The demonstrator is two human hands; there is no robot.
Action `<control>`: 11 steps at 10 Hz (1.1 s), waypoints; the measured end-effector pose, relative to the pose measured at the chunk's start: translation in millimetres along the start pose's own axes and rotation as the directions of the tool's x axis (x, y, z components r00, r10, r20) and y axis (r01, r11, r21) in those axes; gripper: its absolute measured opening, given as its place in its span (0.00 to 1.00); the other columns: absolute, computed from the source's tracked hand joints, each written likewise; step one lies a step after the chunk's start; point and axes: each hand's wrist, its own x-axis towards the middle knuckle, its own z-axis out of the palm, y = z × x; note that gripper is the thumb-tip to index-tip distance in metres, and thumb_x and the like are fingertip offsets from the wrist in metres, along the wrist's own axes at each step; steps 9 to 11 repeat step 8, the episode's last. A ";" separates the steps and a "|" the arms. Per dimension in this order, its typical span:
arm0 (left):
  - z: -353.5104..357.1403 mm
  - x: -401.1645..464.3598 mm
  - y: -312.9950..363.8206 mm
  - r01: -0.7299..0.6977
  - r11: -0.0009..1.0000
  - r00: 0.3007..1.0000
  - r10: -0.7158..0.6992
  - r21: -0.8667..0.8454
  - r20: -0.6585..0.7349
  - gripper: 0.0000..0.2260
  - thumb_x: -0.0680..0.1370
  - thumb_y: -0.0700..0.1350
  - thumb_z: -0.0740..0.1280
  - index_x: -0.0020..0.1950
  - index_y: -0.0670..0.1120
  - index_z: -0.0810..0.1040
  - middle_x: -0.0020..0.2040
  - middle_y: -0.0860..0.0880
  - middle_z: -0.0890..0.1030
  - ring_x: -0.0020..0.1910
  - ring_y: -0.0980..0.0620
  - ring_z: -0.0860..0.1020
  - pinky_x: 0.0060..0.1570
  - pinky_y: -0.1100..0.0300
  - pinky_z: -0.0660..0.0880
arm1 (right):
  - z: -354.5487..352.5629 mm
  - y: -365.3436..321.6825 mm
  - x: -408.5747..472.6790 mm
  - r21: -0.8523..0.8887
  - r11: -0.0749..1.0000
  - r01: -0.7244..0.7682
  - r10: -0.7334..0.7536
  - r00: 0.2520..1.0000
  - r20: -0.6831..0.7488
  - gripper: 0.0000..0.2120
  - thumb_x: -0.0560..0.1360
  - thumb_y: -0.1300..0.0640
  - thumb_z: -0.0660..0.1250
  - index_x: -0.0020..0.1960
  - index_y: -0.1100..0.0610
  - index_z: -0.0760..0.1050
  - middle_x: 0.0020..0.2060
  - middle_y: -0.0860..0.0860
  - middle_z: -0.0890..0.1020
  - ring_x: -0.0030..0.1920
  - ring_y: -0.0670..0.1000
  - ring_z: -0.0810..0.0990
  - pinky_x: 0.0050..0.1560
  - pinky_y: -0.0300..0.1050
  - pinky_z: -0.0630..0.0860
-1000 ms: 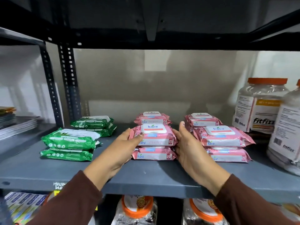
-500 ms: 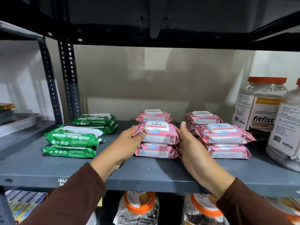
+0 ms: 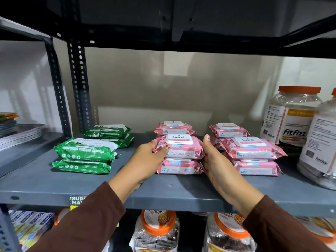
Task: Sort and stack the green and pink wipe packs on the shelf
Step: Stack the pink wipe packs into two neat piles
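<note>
On the grey shelf [image 3: 91, 186] a middle stack of two pink wipe packs stands near the front. My left hand [image 3: 147, 159] grips the left end of the top pink pack [image 3: 183, 149], thumb on its top. My right hand [image 3: 216, 160] presses the right side of the same stack, against the top pack and the lower pink pack [image 3: 179, 168]. A second pink stack [image 3: 252, 155] stands to the right. Further pink packs [image 3: 173, 128] [image 3: 228, 130] lie behind both. Left of my hands are a front stack of two green packs [image 3: 85, 155] and a rear green stack [image 3: 107, 133].
Two large clear jars with orange lids [image 3: 291, 115] [image 3: 321, 146] stand at the shelf's right end. Perforated dark uprights [image 3: 78, 84] rise at the back left, with stacked books [image 3: 16, 131] beyond them. The shelf above hangs low. More jars [image 3: 158, 231] fill the shelf below.
Both hands have stayed on the middle pink stack, and my left thumb has come up onto the top pack. The view has shifted slightly upward.
</note>
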 end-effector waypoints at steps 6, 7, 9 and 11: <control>-205.8 -23.7 -3.2 0.115 0.989 0.801 -0.039 0.089 -0.598 0.19 0.77 0.51 0.65 0.62 0.40 0.77 0.60 0.41 0.78 0.59 0.44 0.76 0.58 0.52 0.69 | 150.2 -11.3 31.1 0.102 0.982 -0.158 0.118 0.939 0.322 0.33 0.81 0.39 0.50 0.79 0.55 0.54 0.79 0.50 0.59 0.77 0.50 0.59 0.76 0.50 0.52; -212.0 -18.7 -20.6 0.211 0.977 0.846 -0.205 -0.044 -0.492 0.16 0.74 0.52 0.70 0.56 0.44 0.81 0.51 0.43 0.81 0.47 0.47 0.77 0.48 0.56 0.72 | 176.3 -0.7 44.3 0.081 0.973 -0.215 0.173 0.918 0.358 0.33 0.80 0.37 0.51 0.79 0.55 0.56 0.78 0.49 0.62 0.74 0.48 0.65 0.72 0.44 0.58; -216.8 -18.7 -27.8 0.185 0.983 0.839 -0.166 -0.015 -0.519 0.18 0.75 0.55 0.68 0.59 0.45 0.80 0.54 0.45 0.81 0.52 0.48 0.77 0.55 0.54 0.71 | 189.9 9.7 46.9 0.015 0.981 -0.193 0.180 0.940 0.289 0.39 0.76 0.30 0.53 0.79 0.50 0.53 0.79 0.44 0.56 0.78 0.47 0.56 0.78 0.48 0.50; -216.8 -18.7 -27.8 0.185 0.983 0.839 -0.166 -0.015 -0.519 0.18 0.75 0.55 0.68 0.59 0.45 0.80 0.54 0.45 0.81 0.52 0.48 0.77 0.55 0.54 0.71 | 189.9 9.7 46.9 0.015 0.981 -0.193 0.180 0.940 0.289 0.39 0.76 0.30 0.53 0.79 0.50 0.53 0.79 0.44 0.56 0.78 0.47 0.56 0.78 0.48 0.50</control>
